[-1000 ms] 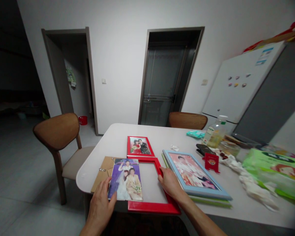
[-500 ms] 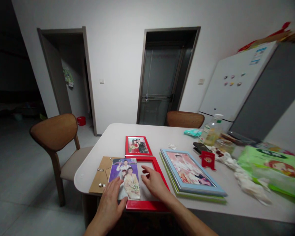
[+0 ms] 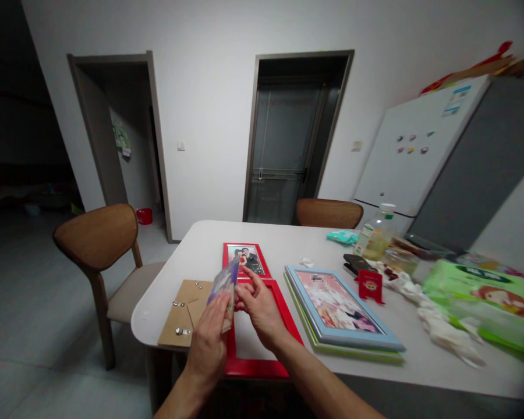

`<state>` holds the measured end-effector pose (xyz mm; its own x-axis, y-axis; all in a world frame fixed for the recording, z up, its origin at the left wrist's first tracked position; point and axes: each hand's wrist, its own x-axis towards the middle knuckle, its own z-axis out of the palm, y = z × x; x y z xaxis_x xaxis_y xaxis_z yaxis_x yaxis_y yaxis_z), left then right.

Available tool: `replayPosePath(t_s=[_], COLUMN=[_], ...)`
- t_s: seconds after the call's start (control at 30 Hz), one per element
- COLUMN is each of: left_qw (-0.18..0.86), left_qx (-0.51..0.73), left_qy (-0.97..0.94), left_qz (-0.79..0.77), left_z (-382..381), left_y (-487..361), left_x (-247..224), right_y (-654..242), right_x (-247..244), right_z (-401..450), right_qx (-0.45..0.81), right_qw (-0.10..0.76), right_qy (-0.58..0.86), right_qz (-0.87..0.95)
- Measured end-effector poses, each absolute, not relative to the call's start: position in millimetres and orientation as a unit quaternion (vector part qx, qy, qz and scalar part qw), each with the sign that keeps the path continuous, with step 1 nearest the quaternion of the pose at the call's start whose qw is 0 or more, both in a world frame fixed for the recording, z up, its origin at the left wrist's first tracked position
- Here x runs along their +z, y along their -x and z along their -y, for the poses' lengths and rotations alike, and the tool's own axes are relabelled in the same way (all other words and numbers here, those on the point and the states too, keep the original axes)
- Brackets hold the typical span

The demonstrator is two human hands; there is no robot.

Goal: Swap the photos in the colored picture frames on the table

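One photo print point(image 3: 222, 284) was held over bench point(image 3: 288, 235)

It was clasped tilted in the left hand point(image 3: 208, 336); the grip of the right hand point(image 3: 259, 308), at its edge, was partly open, contact unclear. Two red frames point(image 3: 255, 368), one backing board point(image 3: 171, 325) with three clips point(image 3: 183, 331) and one blue frame point(image 3: 358, 338) were counted.
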<state>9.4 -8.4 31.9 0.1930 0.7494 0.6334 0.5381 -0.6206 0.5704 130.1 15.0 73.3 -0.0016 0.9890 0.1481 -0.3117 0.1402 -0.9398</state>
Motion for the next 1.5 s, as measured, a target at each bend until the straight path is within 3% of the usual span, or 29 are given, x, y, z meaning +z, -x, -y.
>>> replayPosePath(t_s=[0.17,0.27,0.4,0.53,0.7,0.83,1.17,1.33,1.5], left_qw=[0.333,0.453,0.512,0.479,0.338,0.275,0.222,0.208,0.159], left_qx=[0.625,0.663,0.643,0.580,0.401,0.330,0.300,0.301,0.256], left_qy=[-0.555,-0.431,-0.411,-0.488,-0.671,-0.744,-0.787,-0.793,-0.801], left_qz=[-0.436,-0.412,-0.395,-0.442,-0.524,-0.512,-0.491,-0.486,-0.517], left_z=[13,15,12,10,22,27,27,29,29], left_y=[-25,-41,-46,-28,-17,-21,-20,-14,21], left_x=[48,43,33,22,14,12,5,5,8], right_y=[-141,-149,-171,-203,-220,-214,-213,-212,-210], right_x=[48,29,28,30,18,17,23,23,30], right_z=[-15,-16,-19,-27,-40,-47,-46,-41,-36], right_qx=[0.548,0.613,0.615,0.580,0.467,0.399,0.069,0.026,0.028], right_qw=[0.579,0.568,0.610,0.562,0.491,0.417,0.186,0.125,0.126], right_qy=[0.476,0.454,0.404,0.484,0.574,0.612,0.723,0.737,0.732], right_qz=[0.372,0.309,0.292,0.338,0.460,0.541,0.662,0.663,0.669])
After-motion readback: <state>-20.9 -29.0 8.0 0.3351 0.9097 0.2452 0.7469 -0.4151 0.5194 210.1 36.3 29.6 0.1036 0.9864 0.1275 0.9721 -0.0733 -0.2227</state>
